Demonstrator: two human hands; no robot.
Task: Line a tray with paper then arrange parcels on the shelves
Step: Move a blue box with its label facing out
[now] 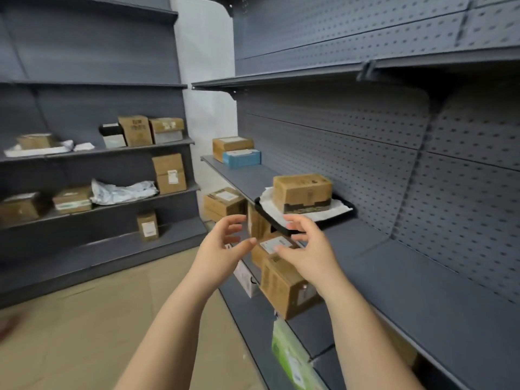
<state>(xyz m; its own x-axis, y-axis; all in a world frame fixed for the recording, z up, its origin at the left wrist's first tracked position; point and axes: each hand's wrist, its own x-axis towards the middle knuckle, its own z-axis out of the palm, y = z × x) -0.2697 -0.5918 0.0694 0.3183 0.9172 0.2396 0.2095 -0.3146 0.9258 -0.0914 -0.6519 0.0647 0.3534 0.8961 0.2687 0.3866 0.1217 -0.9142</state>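
Note:
A black tray (264,213) lined with white paper (334,211) rests on the right-hand shelf (422,277), its near corner jutting past the shelf edge. A brown cardboard parcel (302,192) stands on the paper. My left hand (222,243) and my right hand (306,246) hover just in front of the tray, fingers spread and curled, holding nothing. My right fingertips are close to the tray's front rim; whether they touch it I cannot tell. Below my hands, on a lower shelf, lie more brown parcels (284,282).
A brown box and a blue box (242,159) sit further back on the same shelf. The left shelving (98,153) holds several cardboard parcels, a second white-lined tray and crumpled white wrapping (123,191). A green packet (289,353) lies on the low shelf near me. The floor is tan.

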